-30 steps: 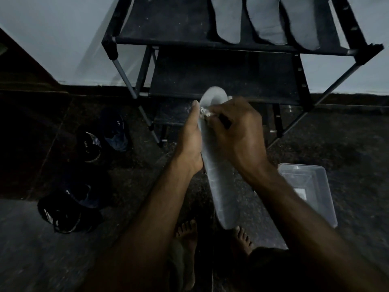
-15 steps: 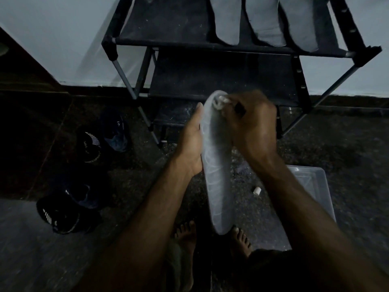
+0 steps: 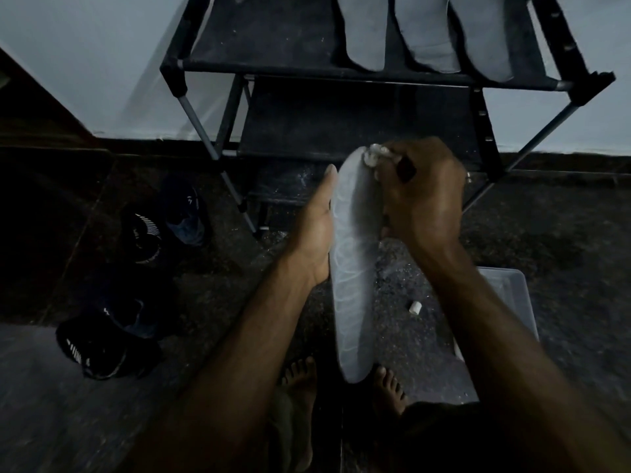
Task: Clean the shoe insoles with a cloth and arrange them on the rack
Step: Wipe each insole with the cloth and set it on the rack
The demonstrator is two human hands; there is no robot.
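A pale grey insole [image 3: 353,268] stands nearly upright in front of me, toe end up. My left hand [image 3: 316,233] holds it along its left edge, thumb straight up beside it. My right hand [image 3: 421,196] grips a small whitish cloth wad [image 3: 375,155] and presses it against the insole's top end. Three grey insoles [image 3: 423,32] lie side by side on the top shelf of the black rack [image 3: 273,35], toward its right.
A clear plastic tub [image 3: 512,302] sits on the dark floor at right, partly behind my right arm. A small white piece [image 3: 415,307] lies on the floor beside it. Dark shoes [image 3: 143,240] stand at left. My bare feet [image 3: 300,377] show below.
My right hand with the cloth has moved up the insole from its upper middle to its top end. The small white piece now shows on the floor.
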